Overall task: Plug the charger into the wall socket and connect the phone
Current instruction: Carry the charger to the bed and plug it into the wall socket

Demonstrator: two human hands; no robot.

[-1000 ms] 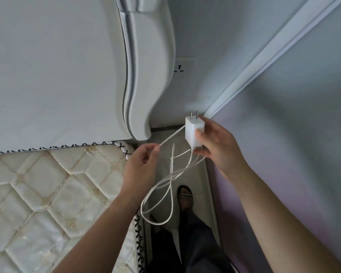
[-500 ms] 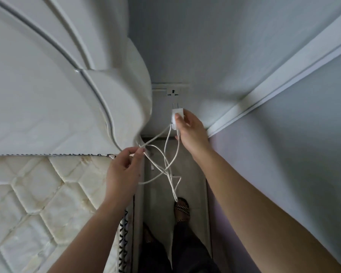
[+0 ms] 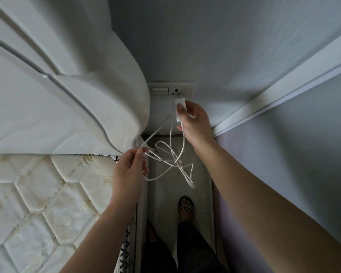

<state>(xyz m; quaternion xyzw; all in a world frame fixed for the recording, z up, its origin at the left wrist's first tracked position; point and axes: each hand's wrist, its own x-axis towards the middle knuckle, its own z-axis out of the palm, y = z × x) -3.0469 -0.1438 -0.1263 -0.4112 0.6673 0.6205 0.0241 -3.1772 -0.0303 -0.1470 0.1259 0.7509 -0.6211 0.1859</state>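
My right hand (image 3: 195, 123) grips the white charger block (image 3: 179, 109), held right up at the white wall socket (image 3: 177, 91) low on the grey wall; its prongs sit at the socket's slots. The white cable (image 3: 173, 162) hangs from the block in tangled loops above the floor. My left hand (image 3: 130, 170) pinches a strand of that cable near the mattress corner. No phone is in view.
A white curved headboard (image 3: 98, 99) crowds the socket from the left. The quilted mattress (image 3: 37, 203) fills the lower left. A lilac side wall (image 3: 283, 154) closes the right, leaving a narrow floor strip (image 3: 161, 194) where my sandalled feet stand.
My right hand has carried the charger block up and away from me, from mid-air to the wall socket. My left hand followed with the cable, whose loops have shifted.
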